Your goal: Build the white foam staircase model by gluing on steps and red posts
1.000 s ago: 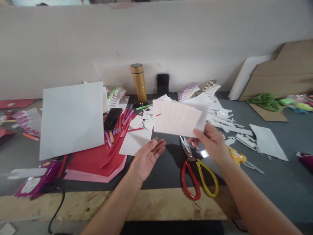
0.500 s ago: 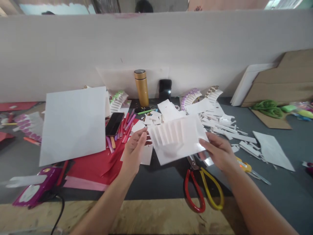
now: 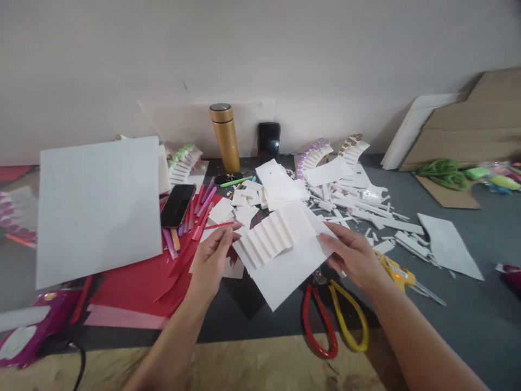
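Between my two hands is a white foam board piece point(image 3: 280, 271) with a small model staircase point(image 3: 268, 239) of white steps on it. My left hand point(image 3: 215, 252) pinches its left corner, fingers closed. My right hand point(image 3: 348, 250) grips the right edge, thumb on top and fingers underneath. The board is held above the dark tabletop, tilted toward me. Below my right hand lie scissors point(image 3: 321, 315) with one red and one yellow handle. A yellow glue gun point(image 3: 399, 274) rests by my right forearm, partly hidden by it.
White offcuts point(image 3: 362, 206) are strewn behind my hands. A gold flask point(image 3: 226, 138) and a black phone-like object point(image 3: 268, 140) stand by the wall. Left are a large white board point(image 3: 100, 212), a phone point(image 3: 178, 206), red paper point(image 3: 130, 288) and a purple device point(image 3: 52, 320). Curved stair models point(image 3: 313, 155) stand at the back.
The board with the staircase has turned and tilted, its near corner now pointing lower. Both hands still hold it. My view has tipped down and shifted slightly to the right.
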